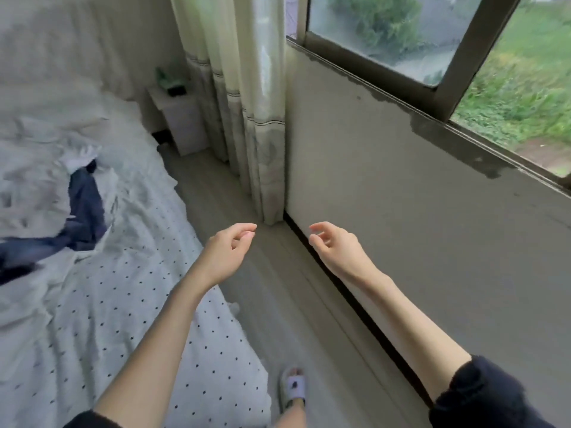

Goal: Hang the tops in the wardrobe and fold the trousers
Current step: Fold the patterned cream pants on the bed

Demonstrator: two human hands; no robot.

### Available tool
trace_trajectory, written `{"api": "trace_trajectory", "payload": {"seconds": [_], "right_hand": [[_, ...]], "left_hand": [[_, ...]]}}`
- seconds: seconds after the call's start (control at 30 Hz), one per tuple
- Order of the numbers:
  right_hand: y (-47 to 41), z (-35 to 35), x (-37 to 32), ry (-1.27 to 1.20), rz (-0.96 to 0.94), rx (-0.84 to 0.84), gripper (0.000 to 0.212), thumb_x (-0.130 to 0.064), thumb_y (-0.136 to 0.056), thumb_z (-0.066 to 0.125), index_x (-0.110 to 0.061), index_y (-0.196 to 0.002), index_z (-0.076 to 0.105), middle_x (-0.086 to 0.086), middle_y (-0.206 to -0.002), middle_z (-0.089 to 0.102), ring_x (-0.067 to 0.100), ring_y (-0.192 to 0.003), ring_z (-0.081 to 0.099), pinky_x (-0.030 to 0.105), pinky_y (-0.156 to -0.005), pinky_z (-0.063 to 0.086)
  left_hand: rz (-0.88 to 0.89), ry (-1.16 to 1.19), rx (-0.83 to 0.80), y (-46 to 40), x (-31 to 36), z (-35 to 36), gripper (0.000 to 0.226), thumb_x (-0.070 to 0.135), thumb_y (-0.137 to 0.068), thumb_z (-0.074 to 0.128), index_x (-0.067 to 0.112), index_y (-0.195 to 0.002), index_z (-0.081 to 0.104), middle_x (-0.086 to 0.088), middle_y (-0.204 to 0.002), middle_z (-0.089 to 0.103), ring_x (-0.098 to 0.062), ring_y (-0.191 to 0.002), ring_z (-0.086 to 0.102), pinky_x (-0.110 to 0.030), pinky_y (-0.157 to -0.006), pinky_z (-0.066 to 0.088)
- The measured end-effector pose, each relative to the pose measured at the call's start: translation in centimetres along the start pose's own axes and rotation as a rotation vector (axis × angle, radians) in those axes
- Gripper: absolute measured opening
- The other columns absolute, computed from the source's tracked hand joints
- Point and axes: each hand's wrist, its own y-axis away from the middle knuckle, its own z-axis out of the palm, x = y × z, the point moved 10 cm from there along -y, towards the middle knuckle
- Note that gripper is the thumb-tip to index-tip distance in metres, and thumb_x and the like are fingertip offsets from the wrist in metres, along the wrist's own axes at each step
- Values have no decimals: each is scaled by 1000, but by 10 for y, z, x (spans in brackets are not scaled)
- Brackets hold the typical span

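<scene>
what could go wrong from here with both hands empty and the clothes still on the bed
The dark garment lies crumpled among white laundry on the bed, so a grab may drag other pieces along. Both the left hand and right hand hang over the floor, away from it. No wardrobe is in view.

Blurred dark garment (83, 208) at left runs off the frame edge; small green item (168, 78) on the upper-left nightstand (182, 118) is unidentifiable.
</scene>
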Motion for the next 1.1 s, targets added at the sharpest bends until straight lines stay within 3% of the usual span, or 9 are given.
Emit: {"api": "trace_trajectory", "payload": {"seconds": [0.17, 0.33, 0.5, 0.67, 0.83, 1.1], "right_hand": [[-109, 22, -41, 63, -145, -146, 30, -27, -97, 44, -20, -124, 54, -5, -106, 63, 16, -104, 58, 31, -95, 43], [-220, 29, -88, 110, -255, -254, 29, -27, -96, 45, -21, -123, 55, -9, -97, 60, 15, -98, 59, 24, -85, 43], [-315, 49, -130, 89, -325, -350, 28, -26, -96, 45, -21, -121, 56, -10, -95, 63, 17, -98, 59, 29, -89, 45], [-411, 94, -186, 104, -450, -457, 27, -24, -96, 47, -20, -121, 57, -2, -104, 68, 18, -99, 62, 29, -93, 44], [-511, 141, -260, 108, -593, -572, 28, -22, -95, 51, -17, -122, 57, 2, -104, 68, 20, -99, 62, 26, -87, 44], [-631, 227, -392, 107, -728, -778, 26, -19, -96, 50, -16, -120, 58, 6, -107, 68, 20, -98, 63, 30, -89, 47]], "left_hand": [[-55, 34, 131, -81, -14, -28, 30, 26, -98, 43, 24, -126, 56, 2, -122, 61, -13, -109, 58, -31, -99, 43], [-108, 70, 237, -165, -21, -66, 30, 25, -99, 41, 23, -125, 56, 1, -124, 60, -11, -109, 58, -22, -90, 42], [-207, 76, 329, -223, -45, -122, 31, 29, -99, 39, 27, -127, 54, 5, -128, 57, -8, -110, 55, -20, -89, 40], [-304, 73, 451, -280, -89, -176, 32, 28, -100, 39, 24, -128, 54, 10, -124, 57, -3, -103, 51, 1, -70, 34], [-371, 126, 622, -351, -127, -244, 31, 25, -99, 42, 21, -127, 54, 5, -124, 59, -11, -111, 56, -18, -88, 39], [-506, 168, 856, -421, -177, -362, 28, 27, -98, 43, 26, -124, 57, 12, -114, 58, -5, -102, 55, -4, -73, 37]]}}
